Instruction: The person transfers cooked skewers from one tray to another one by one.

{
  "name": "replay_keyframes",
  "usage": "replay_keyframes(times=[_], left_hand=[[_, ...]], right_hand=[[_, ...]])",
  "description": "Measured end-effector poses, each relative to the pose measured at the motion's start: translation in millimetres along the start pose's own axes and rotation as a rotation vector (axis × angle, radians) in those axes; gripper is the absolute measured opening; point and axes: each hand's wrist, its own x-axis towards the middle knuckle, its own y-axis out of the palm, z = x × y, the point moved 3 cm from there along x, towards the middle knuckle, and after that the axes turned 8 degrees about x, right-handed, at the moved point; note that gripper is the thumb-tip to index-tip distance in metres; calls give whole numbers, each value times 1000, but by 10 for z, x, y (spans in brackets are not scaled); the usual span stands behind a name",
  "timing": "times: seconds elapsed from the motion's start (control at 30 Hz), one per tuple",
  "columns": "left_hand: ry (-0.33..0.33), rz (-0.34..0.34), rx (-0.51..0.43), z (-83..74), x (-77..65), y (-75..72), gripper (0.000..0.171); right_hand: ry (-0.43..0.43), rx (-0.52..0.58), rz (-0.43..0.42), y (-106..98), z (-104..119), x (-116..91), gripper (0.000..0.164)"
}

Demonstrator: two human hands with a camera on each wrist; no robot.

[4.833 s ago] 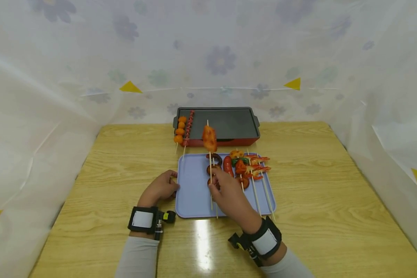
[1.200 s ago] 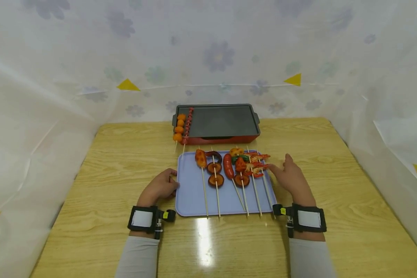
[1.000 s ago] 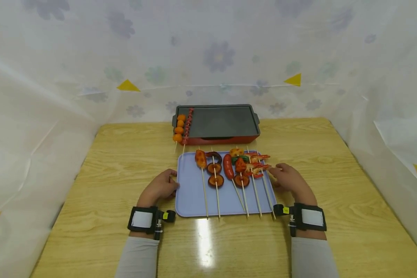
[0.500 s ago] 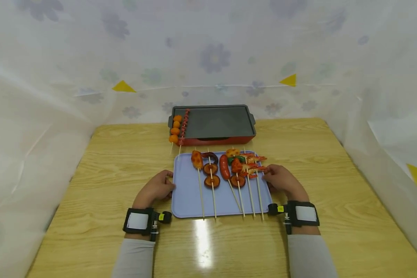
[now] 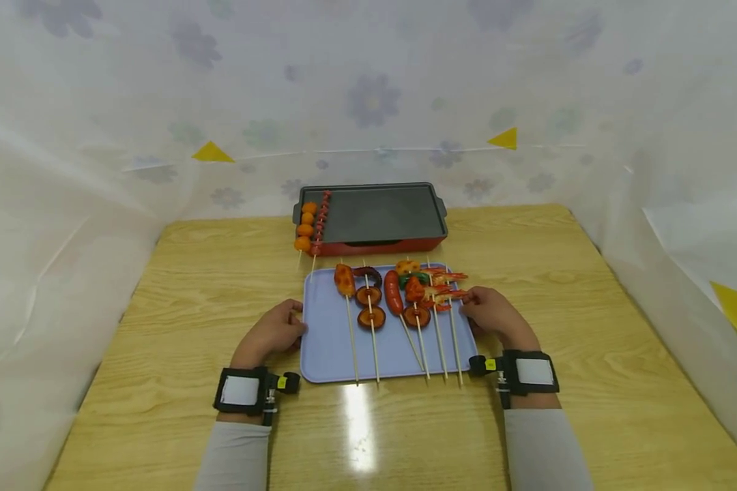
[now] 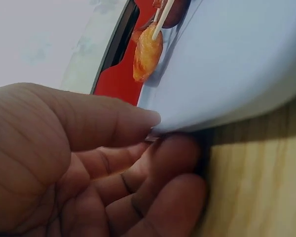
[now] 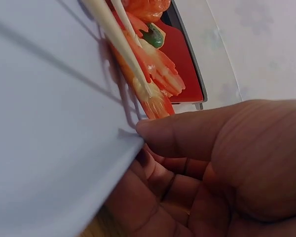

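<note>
A pale lavender tray [image 5: 328, 344] lies between both hands. My left hand [image 5: 274, 331] grips its left edge; in the left wrist view the thumb [image 6: 121, 121] presses the rim from above, with curled fingers beneath. At the right edge, my right hand [image 5: 496, 316] pinches the rim the same way, its thumb [image 7: 187, 132] close to a shrimp. Across the tray lie a browned, wing-like piece on a stick [image 5: 344, 280], a skewer of mushroom slices and a tentacle [image 5: 371, 318], a sausage skewer [image 5: 393, 292], a mixed skewer [image 5: 416, 316] and shrimp skewers [image 5: 443, 294].
Behind the tray stands a red grill with a dark plate [image 5: 383, 213]. A skewer of orange balls [image 5: 305, 230] and one of small red pieces [image 5: 321, 224] lie on its left end, sticks pointing forward. A wooden table [image 5: 178, 307] extends around; a flowered curtain [image 5: 371, 102] hangs behind.
The wing-like skewer, earlier held up by the right hand, now lies on the tray. That hand has moved right and taken the tray's right rim. The left hand stays at the left rim.
</note>
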Motion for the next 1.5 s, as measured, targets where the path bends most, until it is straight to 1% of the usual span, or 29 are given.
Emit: replay_keyframes(times=[0.03, 0.07, 0.1, 0.13, 0.17, 0.2, 0.27, 0.3, 0.33, 0.37, 0.4, 0.43, 0.47, 0.53, 0.6, 0.67, 0.8, 0.87, 0.93, 1.0, 1.07, 1.17, 1.23, 1.37, 1.47, 1.5], left_hand=[[10, -31, 35, -8, -16, -26, 41], [28, -86, 73, -21, -37, -61, 40], [55, -162, 112, -40, -63, -106, 40], [90, -265, 153, -67, -96, -158, 37], [139, -394, 182, -104, -140, -220, 34], [187, -542, 199, -142, -184, -285, 30], [314, -835, 193, -234, -285, -387, 23], [381, -954, 185, -281, -330, -421, 22], [446, -1050, 179, -326, -369, -439, 23], [506, -1117, 174, -369, -399, -447, 27], [549, -1160, 176, -405, -412, -443, 33], [582, -1181, 190, -440, -420, -430, 39], [601, -1177, 223, -471, -416, -409, 47], [631, -1140, 280, -518, -390, -354, 60], [631, -1096, 329, -549, -350, -306, 68], [626, -1053, 361, -582, -299, -275, 72], [659, -981, 353, -668, -190, -280, 79], [676, -932, 326, -725, -142, -298, 79], [670, -877, 291, -784, -103, -308, 79], [627, -824, 265, -838, -70, -301, 78], [557, -779, 246, -879, -38, -286, 77], [458, -751, 228, -917, 7, -242, 74], [403, -740, 234, -925, 34, -211, 71], [320, -748, 338, -921, 82, -189, 67], [279, -754, 412, -898, 129, -206, 62], [270, -749, 415, -888, 148, -216, 58]], right_hand=[[3, 7, 1, 2, -8, 5, 10], [7, 12, 2, 6, -16, 7, 9], [12, 21, 4, 10, -23, 7, 9], [15, 26, 8, 12, -28, 8, 8], [18, 34, 11, 16, -32, 8, 8], [16, 40, 15, 18, -29, 7, 8], [18, 46, 11, 16, -22, 7, 8], [20, 50, 8, 13, -17, 6, 9], [17, 48, 8, 9, -12, 7, 9], [16, 48, 8, 5, -6, 7, 9], [16, 48, 8, 1, -2, 5, 9], [22, 46, 2, -4, -4, 5, 9], [26, 42, -1, -8, -4, 2, 9], [26, 18, 3, -11, -10, -8, 9], [36, 5, -6, -10, -21, -14, 9], [38, -6, -8, -9, -32, -19, 10], [19, -20, -12, -15, -23, 6, 9], [6, -35, -10, -16, -8, 22, 9], [-1, -28, -5, -15, 8, 35, 8], [2, -13, 3, -10, 15, 38, 8], [10, 12, 5, -6, 13, 38, 9], [12, 22, 11, -1, 13, 30, 9], [17, 24, 12, 1, 13, 26, 9], [9, -1, 14, -1, 24, 19, 8], [2, 2, 16, -9, 31, 21, 8], [-2, 9, 17, -11, 31, 22, 8]])
